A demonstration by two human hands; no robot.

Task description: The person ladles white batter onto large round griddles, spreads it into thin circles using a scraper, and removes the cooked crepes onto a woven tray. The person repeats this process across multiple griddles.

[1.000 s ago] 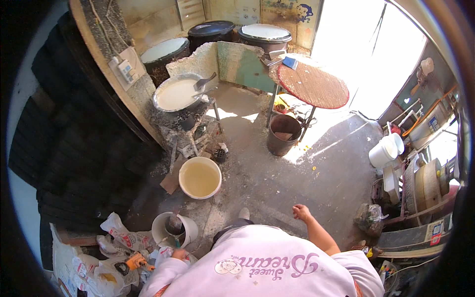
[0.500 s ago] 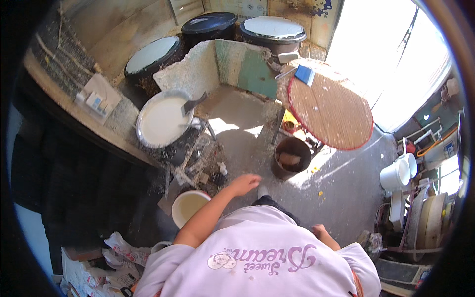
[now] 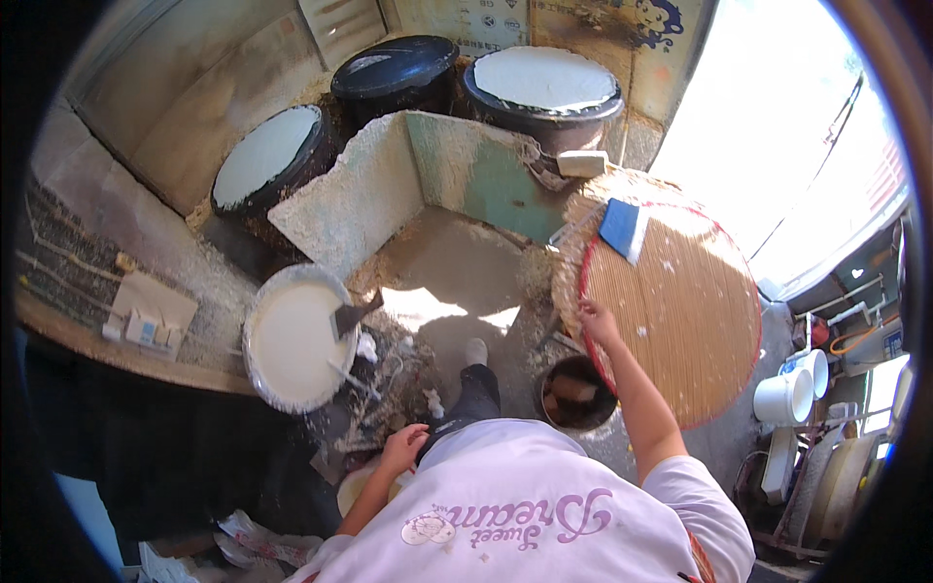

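Note:
My right hand reaches out to the left rim of a round straw mat with red edging, its fingers curled at that rim. The mat lies on a round table at the right. A blue scraper with a pale edge rests on the mat's far left part. My left hand hangs by my thigh, fingers loosely apart and holding nothing. Below it, a pale bucket is partly covered by my forearm. Ahead on the left stands a wide basin of milky white liquid, with a dark flat-bladed tool at its right rim.
Three big dark tubs stand at the back; a black lid covers the middle one. A low mottled partition stands before them. Near the table is a dark brown bucket. White buckets and machinery line the right side.
I have stepped forward, so the basin and table appear nearer. My right hand has gone from my side out to the mat's rim. My left hand has drawn back towards my thigh.

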